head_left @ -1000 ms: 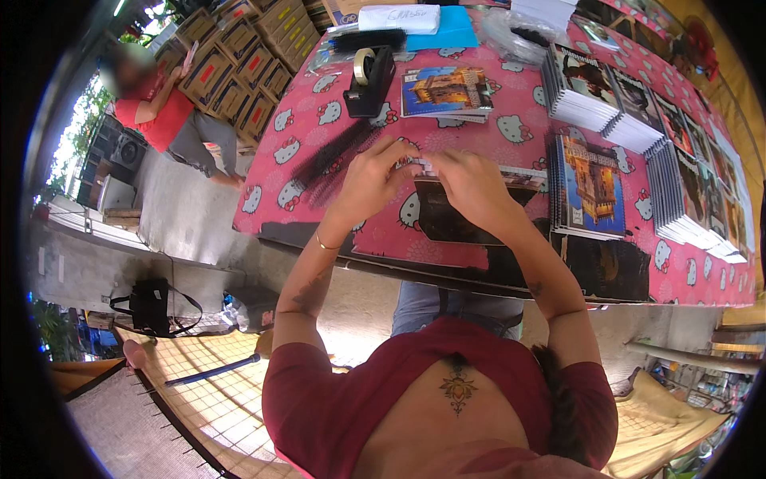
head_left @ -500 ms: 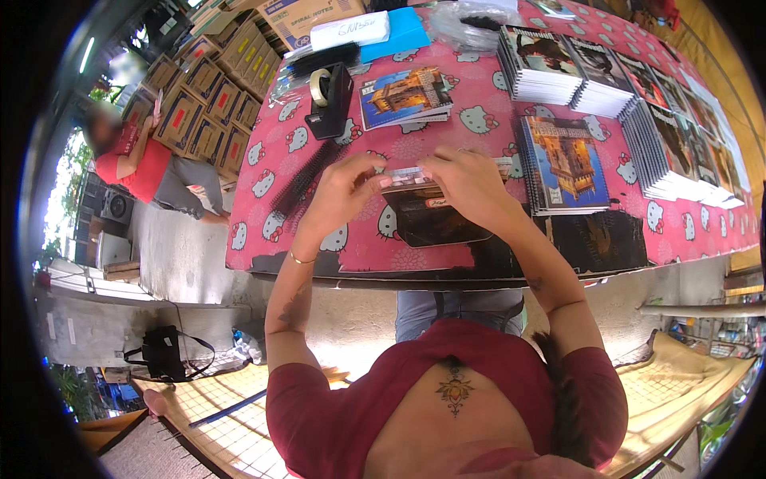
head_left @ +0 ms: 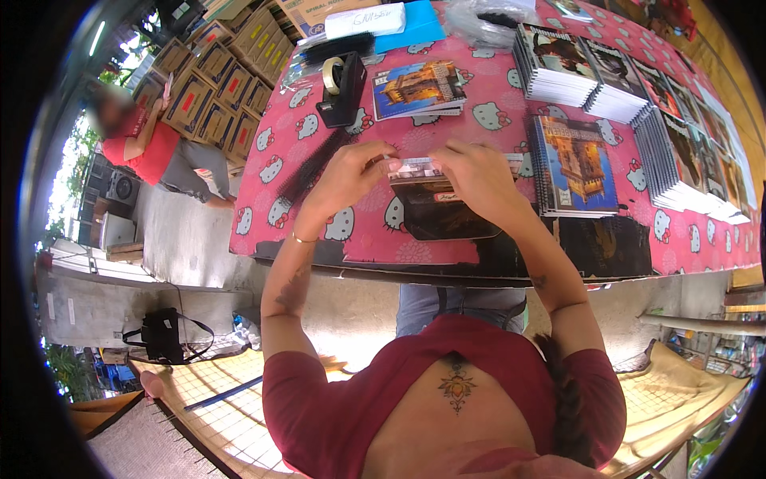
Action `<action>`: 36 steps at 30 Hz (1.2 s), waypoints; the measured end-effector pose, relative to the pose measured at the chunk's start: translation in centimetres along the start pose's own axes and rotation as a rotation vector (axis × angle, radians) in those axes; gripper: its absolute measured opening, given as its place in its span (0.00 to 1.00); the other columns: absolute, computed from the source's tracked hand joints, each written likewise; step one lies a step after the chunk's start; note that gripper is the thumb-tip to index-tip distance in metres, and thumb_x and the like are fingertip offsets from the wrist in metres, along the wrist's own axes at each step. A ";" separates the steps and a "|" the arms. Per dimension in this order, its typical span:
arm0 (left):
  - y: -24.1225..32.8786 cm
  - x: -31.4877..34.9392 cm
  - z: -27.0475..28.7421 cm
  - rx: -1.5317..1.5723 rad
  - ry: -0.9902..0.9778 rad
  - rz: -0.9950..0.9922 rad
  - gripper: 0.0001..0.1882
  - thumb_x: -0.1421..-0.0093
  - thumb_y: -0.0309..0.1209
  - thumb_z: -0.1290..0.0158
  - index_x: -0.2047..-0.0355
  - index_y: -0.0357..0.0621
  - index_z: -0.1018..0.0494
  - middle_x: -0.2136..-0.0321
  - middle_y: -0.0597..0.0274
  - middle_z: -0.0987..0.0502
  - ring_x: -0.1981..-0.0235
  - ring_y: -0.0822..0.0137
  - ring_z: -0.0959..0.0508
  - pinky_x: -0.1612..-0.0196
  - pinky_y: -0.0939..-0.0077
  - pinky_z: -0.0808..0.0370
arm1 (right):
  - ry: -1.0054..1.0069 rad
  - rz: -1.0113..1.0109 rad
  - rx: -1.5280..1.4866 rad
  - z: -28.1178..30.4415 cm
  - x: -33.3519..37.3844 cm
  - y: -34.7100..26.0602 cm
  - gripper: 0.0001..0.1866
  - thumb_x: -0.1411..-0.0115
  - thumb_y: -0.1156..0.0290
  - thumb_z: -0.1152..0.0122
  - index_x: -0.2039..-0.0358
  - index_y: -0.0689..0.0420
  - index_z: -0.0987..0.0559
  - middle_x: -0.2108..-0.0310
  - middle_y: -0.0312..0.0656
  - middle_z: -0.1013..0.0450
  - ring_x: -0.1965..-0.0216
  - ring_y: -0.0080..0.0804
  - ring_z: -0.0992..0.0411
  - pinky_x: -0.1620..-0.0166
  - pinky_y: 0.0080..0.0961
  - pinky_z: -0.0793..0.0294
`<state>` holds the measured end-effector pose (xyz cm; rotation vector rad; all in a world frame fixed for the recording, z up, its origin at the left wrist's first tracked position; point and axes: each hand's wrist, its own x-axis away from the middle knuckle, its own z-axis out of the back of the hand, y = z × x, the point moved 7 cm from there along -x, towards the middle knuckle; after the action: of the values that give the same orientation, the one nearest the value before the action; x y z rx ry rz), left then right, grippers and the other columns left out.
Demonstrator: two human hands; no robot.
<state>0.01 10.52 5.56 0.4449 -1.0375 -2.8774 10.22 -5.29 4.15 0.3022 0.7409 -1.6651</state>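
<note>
A dark-covered notebook lies near the table's front edge between my hands, its pale far edge turned up toward me. At the left end of that edge, my left hand is closed, thumb and forefinger pinching the corner. My right hand curls over the right part of the same edge, fingertips pressed on it, covering much of the cover. Black spiral binding coils lie just left of my left hand. Beside my right forearm sits a spiral-bound notebook stack with a blue and orange cover.
A black tape dispenser and another small notebook pile stand beyond my hands. Several notebook stacks fill the right side. Plastic-wrapped items and a blue sheet lie at the back. A person in red stands left by stacked cartons.
The view has shifted slightly, moving the table's contents a little to the right. Both hands stay at the notebook's far edge; my right fingertips have moved a little along it.
</note>
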 end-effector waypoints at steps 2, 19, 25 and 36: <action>-0.3 0.4 0.0 -0.057 -0.016 -0.017 0.13 0.40 0.25 0.36 0.57 0.38 0.25 0.69 0.61 0.28 0.73 0.71 0.28 0.69 0.74 0.30 | 0.008 0.011 -0.006 0.1 -0.1 -0.2 0.05 0.38 0.69 0.41 0.62 0.52 0.20 0.71 0.41 0.27 0.69 0.46 0.26 0.64 0.41 0.29; 1.0 5.9 -10.4 -0.835 0.334 0.026 0.46 0.29 0.58 0.65 0.31 0.23 0.49 0.28 0.33 0.50 0.26 0.38 0.52 0.31 0.27 0.67 | 0.015 -0.008 -0.044 -0.1 -0.1 -0.1 0.05 0.39 0.70 0.40 0.63 0.53 0.20 0.71 0.41 0.26 0.69 0.47 0.25 0.63 0.42 0.30; 2.1 1.9 -4.5 -0.917 0.466 0.127 0.47 0.34 0.59 0.54 0.32 0.28 0.44 0.30 0.33 0.44 0.27 0.39 0.48 0.32 0.25 0.65 | -0.078 -0.012 0.007 0.2 -0.2 0.1 0.09 0.43 0.69 0.37 0.61 0.52 0.20 0.66 0.40 0.24 0.66 0.44 0.23 0.60 0.42 0.27; 1.8 3.4 -9.8 -0.893 0.162 -0.109 0.44 0.32 0.56 0.54 0.32 0.28 0.44 0.31 0.33 0.43 0.27 0.38 0.48 0.30 0.31 0.61 | -0.085 -0.049 -0.029 2.3 1.8 2.3 0.12 0.39 0.71 0.39 0.55 0.51 0.18 0.65 0.41 0.20 0.63 0.46 0.23 0.59 0.41 0.28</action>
<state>-0.58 2.53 -1.34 0.6300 0.3319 -2.9319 12.46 -8.31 4.16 0.1928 0.7134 -1.7014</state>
